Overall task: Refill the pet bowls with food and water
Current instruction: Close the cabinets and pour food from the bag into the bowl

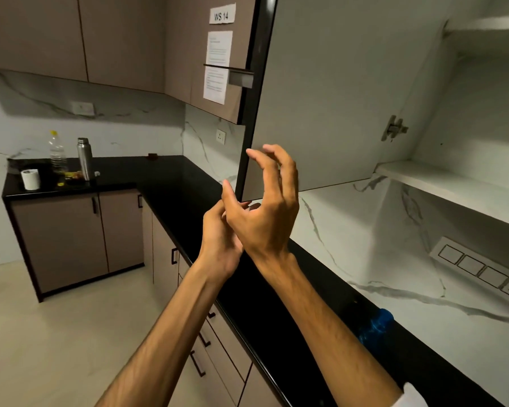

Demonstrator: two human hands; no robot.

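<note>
Two bottles (58, 152) on counter (165, 177), contents unclear

Far-left counter (165, 177): paper roll (30, 179) at left, plastic bottle (57, 152) right of it, metal flask (84, 158) further right. Open cabinet door (321, 98) hung above the counter; shelf (453, 183) lay behind it, at right.

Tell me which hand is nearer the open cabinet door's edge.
Right. The right hand is raised with its fingertips just beside the open cabinet door at its dark edge. The left hand sits lower and further left, behind the right palm.
</note>
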